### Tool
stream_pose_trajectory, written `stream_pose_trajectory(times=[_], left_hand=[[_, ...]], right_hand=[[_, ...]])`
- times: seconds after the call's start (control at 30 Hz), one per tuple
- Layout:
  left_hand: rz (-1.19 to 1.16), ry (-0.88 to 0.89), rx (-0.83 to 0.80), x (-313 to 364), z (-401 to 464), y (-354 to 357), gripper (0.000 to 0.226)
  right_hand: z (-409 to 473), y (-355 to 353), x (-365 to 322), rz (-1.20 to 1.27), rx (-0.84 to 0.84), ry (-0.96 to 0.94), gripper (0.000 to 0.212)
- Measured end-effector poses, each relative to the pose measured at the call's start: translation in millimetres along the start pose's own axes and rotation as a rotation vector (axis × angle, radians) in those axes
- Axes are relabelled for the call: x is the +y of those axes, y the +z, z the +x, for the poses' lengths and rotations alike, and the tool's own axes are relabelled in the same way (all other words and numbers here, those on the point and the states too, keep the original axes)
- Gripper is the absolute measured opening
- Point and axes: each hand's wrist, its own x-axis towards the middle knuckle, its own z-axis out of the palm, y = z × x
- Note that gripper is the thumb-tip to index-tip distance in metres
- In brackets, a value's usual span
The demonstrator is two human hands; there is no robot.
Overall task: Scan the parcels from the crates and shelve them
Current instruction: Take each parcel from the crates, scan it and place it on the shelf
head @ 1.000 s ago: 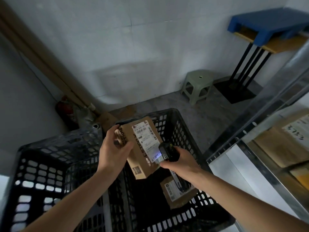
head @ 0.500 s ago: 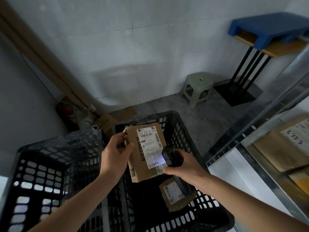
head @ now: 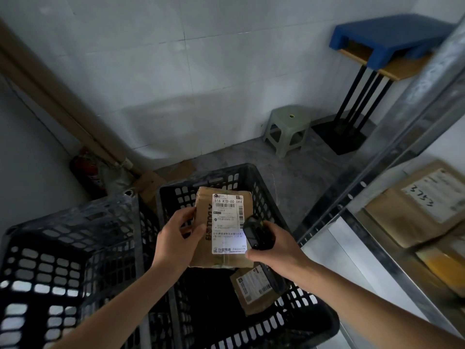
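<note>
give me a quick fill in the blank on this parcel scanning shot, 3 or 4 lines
1. The left hand holds a cardboard parcel above the black ____.
2. The right hand grips a black ____ next to the parcel's label.
3. A second parcel lies ____ the crate.
4. A pale green ____ stands on the floor near the wall.

Missing words: crate; scanner; inside; stool

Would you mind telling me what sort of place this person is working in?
Most likely a parcel depot or pickup-point back room. A labelled cardboard parcel is held beside a handheld scanner, another parcel lies in a black plastic crate, and a metal shelf rack holds more labelled parcels.
</note>
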Motion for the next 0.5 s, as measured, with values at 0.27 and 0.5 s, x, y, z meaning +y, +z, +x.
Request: stream_pose_trajectory(times=[0.27, 0.5], left_hand=[[-0.154, -0.061, -0.107, -2, -4, 7, 0.034], [-0.095, -0.038, -0.264, 13, -13, 18, 0.066]], right_hand=[[-1, -12, 8, 0.036, 0.055, 0.000, 0.055], [-21, -19, 18, 0.070, 0.125, -0.008, 0.057]])
